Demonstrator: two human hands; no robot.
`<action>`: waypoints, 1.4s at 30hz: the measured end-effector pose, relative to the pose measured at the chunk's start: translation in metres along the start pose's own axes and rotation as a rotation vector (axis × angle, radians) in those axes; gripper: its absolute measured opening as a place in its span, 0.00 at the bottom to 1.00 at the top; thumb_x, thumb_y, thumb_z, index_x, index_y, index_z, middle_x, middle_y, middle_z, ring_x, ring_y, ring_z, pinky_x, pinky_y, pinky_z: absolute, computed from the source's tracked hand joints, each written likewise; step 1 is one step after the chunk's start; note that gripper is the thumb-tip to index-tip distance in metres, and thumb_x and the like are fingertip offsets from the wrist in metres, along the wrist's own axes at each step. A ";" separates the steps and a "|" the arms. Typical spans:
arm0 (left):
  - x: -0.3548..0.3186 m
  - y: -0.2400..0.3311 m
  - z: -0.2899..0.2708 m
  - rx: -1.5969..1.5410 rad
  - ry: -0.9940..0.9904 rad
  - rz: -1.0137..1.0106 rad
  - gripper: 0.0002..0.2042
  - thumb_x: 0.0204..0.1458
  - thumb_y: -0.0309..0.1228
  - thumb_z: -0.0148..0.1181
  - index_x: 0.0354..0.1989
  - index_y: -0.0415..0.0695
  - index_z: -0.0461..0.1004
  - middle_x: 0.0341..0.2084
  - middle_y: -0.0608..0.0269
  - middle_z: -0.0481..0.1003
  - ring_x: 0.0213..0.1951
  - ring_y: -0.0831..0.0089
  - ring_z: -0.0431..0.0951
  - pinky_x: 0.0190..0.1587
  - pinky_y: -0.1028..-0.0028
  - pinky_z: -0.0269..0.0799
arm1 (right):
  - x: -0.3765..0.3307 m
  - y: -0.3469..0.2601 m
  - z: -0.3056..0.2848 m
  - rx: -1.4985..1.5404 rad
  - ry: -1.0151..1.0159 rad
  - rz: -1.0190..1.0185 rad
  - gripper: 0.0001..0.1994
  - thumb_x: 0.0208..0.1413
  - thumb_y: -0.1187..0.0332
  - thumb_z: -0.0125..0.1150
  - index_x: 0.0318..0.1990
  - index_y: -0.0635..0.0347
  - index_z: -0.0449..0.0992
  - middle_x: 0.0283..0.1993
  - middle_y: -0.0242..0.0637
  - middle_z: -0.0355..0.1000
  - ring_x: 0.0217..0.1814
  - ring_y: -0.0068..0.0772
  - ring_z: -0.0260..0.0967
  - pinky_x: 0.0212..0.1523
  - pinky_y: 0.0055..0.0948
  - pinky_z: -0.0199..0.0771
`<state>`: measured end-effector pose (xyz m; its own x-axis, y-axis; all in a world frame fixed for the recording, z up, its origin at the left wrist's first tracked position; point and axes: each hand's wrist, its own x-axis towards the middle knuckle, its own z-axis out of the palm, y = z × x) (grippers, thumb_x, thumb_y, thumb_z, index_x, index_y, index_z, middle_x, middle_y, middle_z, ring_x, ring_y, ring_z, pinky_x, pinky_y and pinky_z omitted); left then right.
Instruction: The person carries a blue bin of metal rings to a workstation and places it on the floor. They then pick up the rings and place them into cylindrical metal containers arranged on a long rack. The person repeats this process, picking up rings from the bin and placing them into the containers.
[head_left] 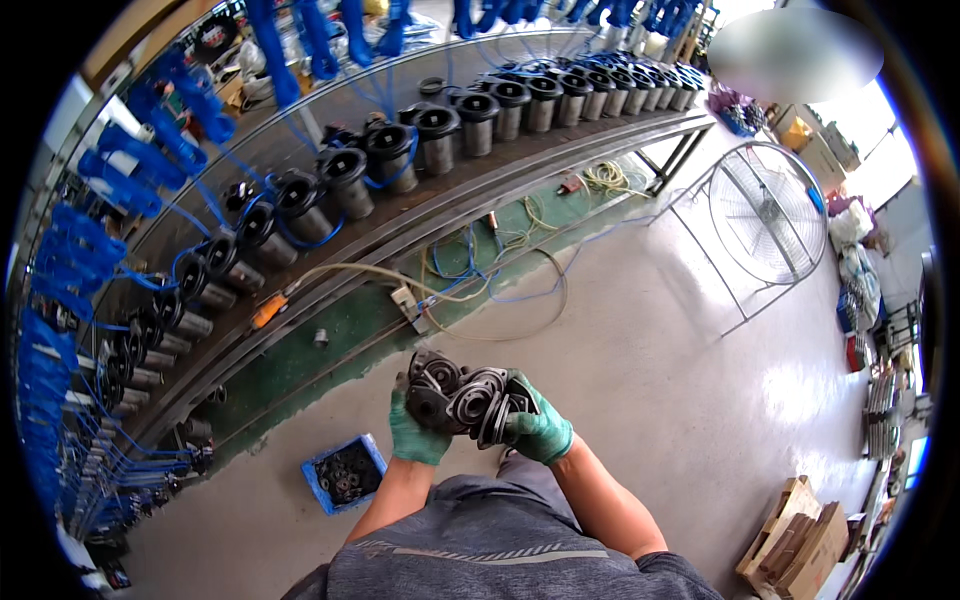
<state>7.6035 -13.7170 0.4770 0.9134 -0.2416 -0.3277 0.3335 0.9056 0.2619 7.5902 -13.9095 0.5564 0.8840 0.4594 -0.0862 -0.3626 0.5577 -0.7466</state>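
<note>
Curling tightly, the green-gloved fingers (522,424) of the right hand (540,432) and the left hand (415,432) clamp a cluster of dark metal castings (462,395) at chest height above the floor (640,380). The castings' undersides are hidden. A blue bin (343,473) sits below the bench (400,215).

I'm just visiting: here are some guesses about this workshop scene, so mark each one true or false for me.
1. Both hands wear green gloves. True: left hand, right hand.
2. The hands hold a stack of dark metal castings. True.
3. The blue crate on the floor sits empty. False: dark parts lie in it.
4. The big round fan stands on the person's left. False: it stands to the right.
5. Blue hoses hang above the long bench. True.
</note>
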 end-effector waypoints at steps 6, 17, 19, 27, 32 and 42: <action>0.108 -0.116 0.062 -0.005 -0.014 -0.128 0.29 0.62 0.53 0.50 0.60 0.42 0.69 0.52 0.53 0.76 0.54 0.58 0.77 0.60 0.56 0.74 | -0.020 -0.084 -0.117 -0.112 0.222 -0.071 0.37 0.44 0.63 0.73 0.61 0.68 0.64 0.56 0.41 0.71 0.57 0.30 0.71 0.54 0.32 0.77; 0.326 -0.228 0.154 0.143 -0.149 -0.213 0.28 0.64 0.54 0.47 0.61 0.44 0.67 0.52 0.53 0.76 0.53 0.61 0.78 0.57 0.59 0.78 | 0.054 -0.234 -0.306 -0.352 0.423 -0.050 0.35 0.43 0.76 0.69 0.61 0.65 0.62 0.53 0.39 0.71 0.55 0.30 0.70 0.58 0.31 0.74; 0.378 -0.242 0.161 0.182 -0.218 -0.236 0.26 0.63 0.52 0.52 0.60 0.45 0.68 0.52 0.55 0.76 0.51 0.62 0.79 0.54 0.60 0.80 | 0.077 -0.256 -0.342 -0.346 0.410 -0.046 0.35 0.44 0.76 0.70 0.62 0.64 0.62 0.55 0.39 0.70 0.58 0.30 0.69 0.60 0.31 0.72; 0.533 -0.275 0.250 0.221 -0.231 -0.150 0.21 0.60 0.43 0.62 0.57 0.46 0.68 0.46 0.63 0.75 0.48 0.68 0.78 0.52 0.67 0.79 | 0.173 -0.380 -0.447 -0.338 0.360 0.007 0.39 0.45 0.77 0.69 0.66 0.64 0.57 0.58 0.38 0.69 0.61 0.30 0.68 0.61 0.33 0.73; 0.619 -0.299 0.292 0.206 -0.154 -0.108 0.15 0.62 0.39 0.60 0.54 0.48 0.70 0.45 0.66 0.74 0.48 0.72 0.77 0.52 0.69 0.77 | 0.223 -0.446 -0.508 -0.203 0.278 0.054 0.43 0.44 0.70 0.71 0.70 0.62 0.56 0.63 0.40 0.67 0.63 0.32 0.68 0.62 0.36 0.73; 0.758 -0.397 0.336 0.266 -0.054 0.020 0.33 0.63 0.59 0.47 0.67 0.45 0.64 0.60 0.55 0.71 0.59 0.60 0.73 0.64 0.58 0.71 | 0.289 -0.554 -0.664 -0.222 0.212 0.171 0.38 0.48 0.75 0.69 0.67 0.60 0.57 0.59 0.41 0.69 0.58 0.34 0.70 0.55 0.37 0.79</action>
<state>8.2414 -14.3770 0.4296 0.9293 -0.2492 -0.2727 0.3581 0.7888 0.4996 8.2426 -14.5449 0.5073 0.8662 0.3662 -0.3401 -0.4583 0.3105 -0.8328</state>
